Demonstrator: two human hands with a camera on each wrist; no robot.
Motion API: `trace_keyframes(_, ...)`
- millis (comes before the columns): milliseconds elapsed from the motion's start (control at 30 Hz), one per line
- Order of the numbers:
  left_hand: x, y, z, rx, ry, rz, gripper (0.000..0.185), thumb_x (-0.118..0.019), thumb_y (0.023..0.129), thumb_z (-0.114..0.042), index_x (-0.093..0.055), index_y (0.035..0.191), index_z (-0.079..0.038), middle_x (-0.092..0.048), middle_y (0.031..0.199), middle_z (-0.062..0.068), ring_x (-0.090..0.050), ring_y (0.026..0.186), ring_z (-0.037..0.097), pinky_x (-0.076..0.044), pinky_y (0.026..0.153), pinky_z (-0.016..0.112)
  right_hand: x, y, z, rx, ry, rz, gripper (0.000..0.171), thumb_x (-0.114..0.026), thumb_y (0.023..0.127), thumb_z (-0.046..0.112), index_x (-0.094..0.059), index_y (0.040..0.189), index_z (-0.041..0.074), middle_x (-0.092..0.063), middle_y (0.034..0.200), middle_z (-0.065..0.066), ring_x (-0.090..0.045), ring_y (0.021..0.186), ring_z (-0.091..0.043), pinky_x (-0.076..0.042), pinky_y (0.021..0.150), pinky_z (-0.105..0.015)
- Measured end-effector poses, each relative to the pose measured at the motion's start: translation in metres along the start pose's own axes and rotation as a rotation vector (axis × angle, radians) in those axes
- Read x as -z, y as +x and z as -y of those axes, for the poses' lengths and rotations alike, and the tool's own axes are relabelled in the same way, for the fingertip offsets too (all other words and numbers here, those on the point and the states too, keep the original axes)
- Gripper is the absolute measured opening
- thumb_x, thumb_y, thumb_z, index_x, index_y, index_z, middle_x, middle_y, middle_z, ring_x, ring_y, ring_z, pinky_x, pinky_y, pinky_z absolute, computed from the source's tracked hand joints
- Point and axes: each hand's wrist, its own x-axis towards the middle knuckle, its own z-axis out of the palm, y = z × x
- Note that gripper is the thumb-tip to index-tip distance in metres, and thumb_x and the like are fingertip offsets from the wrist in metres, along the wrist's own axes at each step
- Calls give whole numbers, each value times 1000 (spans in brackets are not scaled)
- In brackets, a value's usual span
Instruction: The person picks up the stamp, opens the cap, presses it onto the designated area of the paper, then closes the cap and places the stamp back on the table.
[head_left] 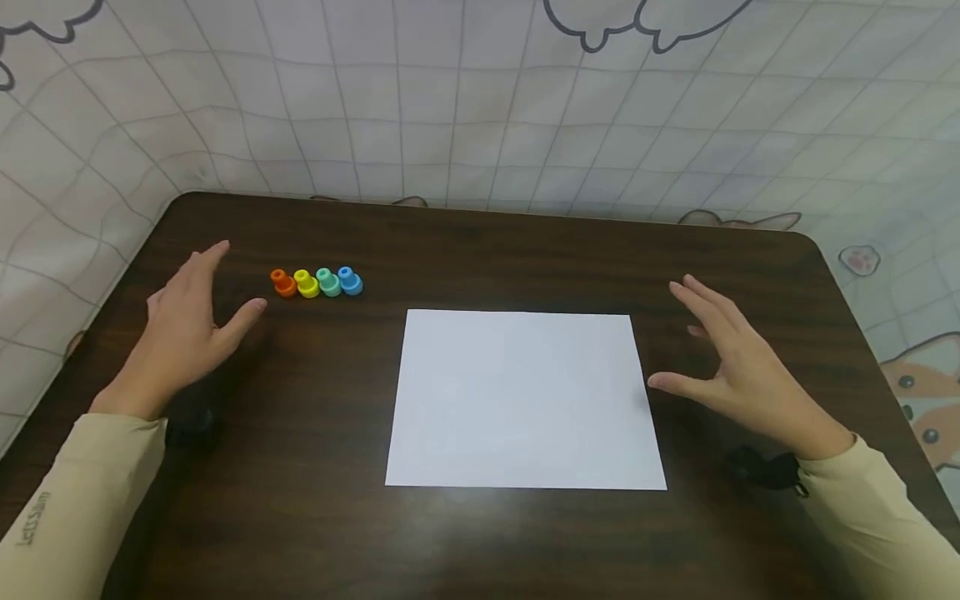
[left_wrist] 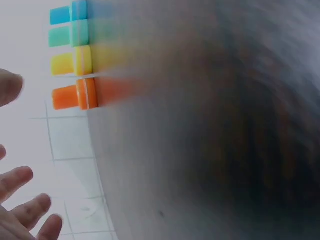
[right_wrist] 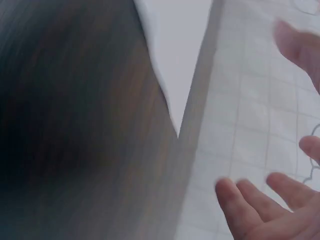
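A row of small plastic pegs with narrow tops and wider round bases stands at the back left: an orange peg, a yellow peg, a green peg and a blue peg. To the left of the orange one, my left hand is spread with nothing in it, its thumb pointing toward the row. A blank white sheet of paper lies flat at the middle of the table. Just beyond its right edge, my right hand hovers with thumb and fingers apart, holding nothing.
The dark wooden table has rounded back corners. Behind it and at both sides hangs a white cloth with a grid and cartoon drawings. Dark bands are partly visible at both wrists.
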Motion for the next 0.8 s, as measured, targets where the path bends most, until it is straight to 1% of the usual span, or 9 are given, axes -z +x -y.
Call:
trace_keyframes(67, 1, 2, -1, 18, -11, 15, 87, -63, 101, -38, -13, 166, -8, -24, 167, 32, -25, 152, 58, -15, 116, 86, -5, 2, 2, 38, 34, 13, 123, -98, 67, 23, -24, 165, 24, -33, 168, -12, -54, 134, -37, -44, 106, -2)
trace_keyframes(100, 2, 3, -1, 27, -20, 26, 88, -63, 101, -37, -12, 166, -8, -23, 167, 32, -25, 151, 58, -14, 115, 87, -8, 3, 2, 52, 43, 23, 124, -99, 66, 24, -26, 165, 23, -36, 167, -12, -54, 134, -35, -43, 105, 0)
trace_keyframes(200, 1, 5, 0, 57, -42, 60, 90, -64, 101, -38, -9, 167, -10, -20, 169, 31, -26, 151, 57, -15, 116, 85, -16, 2, 4, 65, 6, 63, 121, -100, 64, 34, -31, 163, 24, -41, 165, -9, -58, 131, -31, -57, 105, -25)
trace_keyframes(300, 0, 7, 4, 68, -96, 75, 93, -68, 99, -36, -9, 167, -13, -22, 169, 28, -29, 150, 55, -27, 115, 81, -23, 0, 5, 54, -39, 105, 118, -98, 64, 44, -34, 162, 28, -41, 165, -5, -56, 136, -27, -54, 105, -49)
trace_keyframes(467, 1, 6, 13, 101, -217, 69, 96, -73, 96, -35, -9, 167, -22, -28, 169, 23, -37, 148, 52, -40, 106, 75, -30, -4, 10, 35, -41, 174, 115, -96, 64, 52, -35, 161, 35, -41, 166, 2, -46, 148, -23, -49, 114, -47)
trace_keyframes(567, 3, 4, 17, 137, -233, 69, 95, -73, 96, -39, -10, 166, -28, -32, 168, 22, -43, 144, 52, -43, 105, 72, -32, -4, 13, 39, -25, 234, 113, -92, 66, 57, -34, 161, 35, -41, 166, -2, -46, 148, -28, -49, 111, -60)
trace_keyframes(667, 4, 2, 20, 160, -251, 68, 94, -74, 95, -39, -11, 165, -32, -37, 164, 22, -48, 140, 50, -55, 104, 36, -33, -5, 15, 35, -3, 295, 111, -88, 69, 64, -35, 161, 34, -40, 167, -3, -44, 150, -33, -46, 113, -63)
trace_keyframes(733, 5, 2, 21, 169, -256, 68, 93, -74, 95, -40, -13, 165, -31, -41, 161, 23, -51, 137, 49, -51, 94, 11, -34, -6, 17, 38, 7, 330, 109, -85, 69, 67, -35, 161, 33, -38, 168, -3, -42, 151, -34, -46, 114, -63)
trace_keyframes(800, 5, 2, 23, 172, -281, 75, 93, -74, 95, -38, -14, 165, -28, -43, 160, 24, -51, 137, 48, -38, 80, -4, -36, -7, 19, 38, 15, 358, 109, -81, 70, 71, -35, 161, 33, -36, 169, -3, -39, 153, -34, -45, 115, -63)
